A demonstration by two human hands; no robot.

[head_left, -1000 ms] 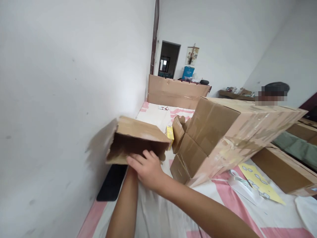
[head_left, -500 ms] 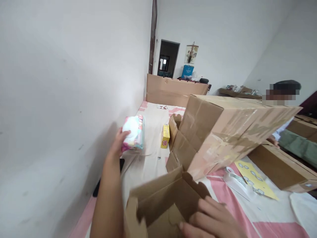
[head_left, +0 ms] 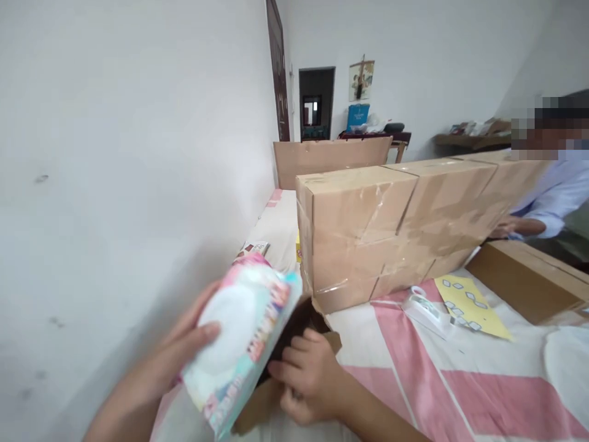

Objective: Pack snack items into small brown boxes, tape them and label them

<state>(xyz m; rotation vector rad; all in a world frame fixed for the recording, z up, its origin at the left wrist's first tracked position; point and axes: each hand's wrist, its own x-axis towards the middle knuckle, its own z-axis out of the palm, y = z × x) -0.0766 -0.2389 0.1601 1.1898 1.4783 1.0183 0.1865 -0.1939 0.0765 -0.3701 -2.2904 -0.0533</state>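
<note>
My left hand point(head_left: 179, 350) grips a soft pastel packet point(head_left: 239, 334) with a white oval on its face, holding it tilted at the mouth of a small brown cardboard box point(head_left: 280, 368). The packet hides most of that box. My right hand point(head_left: 308, 377) is closed on the box's flaps and side near the bottom middle of the view. Both sit over a pink and white striped cloth point(head_left: 414, 368), close to the white wall on the left.
A long taped cardboard wall of boxes point(head_left: 396, 221) runs across the middle. Behind it sits a person in a light blue sleeve point(head_left: 556, 196). A tape dispenser point(head_left: 426, 310) and a yellow sheet point(head_left: 472, 304) lie on the cloth. Another brown box point(head_left: 529, 282) stands at right.
My left hand has brought the packet from beside the wall back to the small box. My right hand has pulled the box nearer and now holds its flaps. The view has swung right.
</note>
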